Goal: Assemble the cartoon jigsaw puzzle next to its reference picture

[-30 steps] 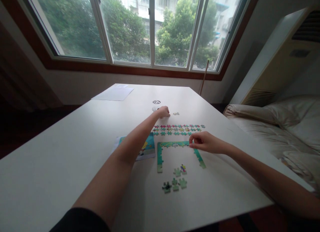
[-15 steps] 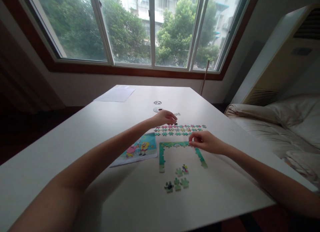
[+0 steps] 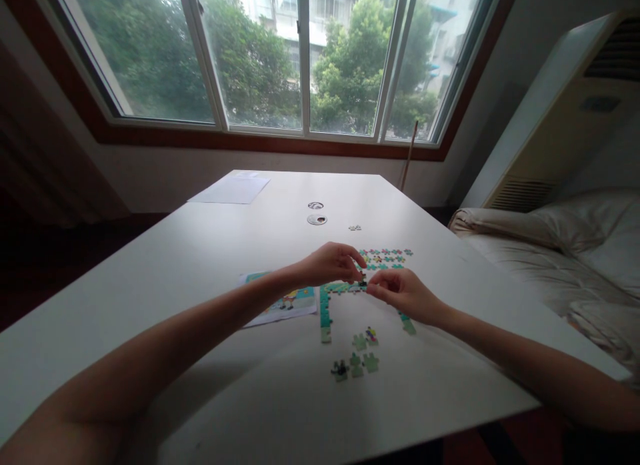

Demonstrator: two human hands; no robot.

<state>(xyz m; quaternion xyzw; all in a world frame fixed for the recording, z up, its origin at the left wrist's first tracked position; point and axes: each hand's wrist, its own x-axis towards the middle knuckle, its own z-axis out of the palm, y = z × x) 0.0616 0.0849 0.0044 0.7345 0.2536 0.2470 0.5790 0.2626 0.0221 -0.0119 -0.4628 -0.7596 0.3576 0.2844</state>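
My left hand [image 3: 333,263] hovers over the top edge of a partly joined jigsaw frame [image 3: 326,316], pinching a small dark-marked puzzle piece [image 3: 363,278] at its fingertips. Facing it from the right is my right hand [image 3: 407,295], its thumb and forefinger drawn together close to that piece. Whether those fingers touch the piece or hold anything is hidden. The green frame has a top and two sides, partly covered by my hands. Below its opening lie several loose pale green pieces [image 3: 356,365]. Rows of loose colourful pieces [image 3: 386,259] spread beyond the hands.
A cartoon picture sheet [image 3: 300,303] lies left of the frame, partly under my left forearm. Two round discs [image 3: 317,219] and a couple of pieces [image 3: 355,228] lie farther back on the white table [image 3: 240,398]. White paper [image 3: 230,189] rests at the far left corner.
My left hand has come nearer and to the right with the puzzle piece, lowering toward the frame's top edge. My right hand has shifted slightly left to meet it.
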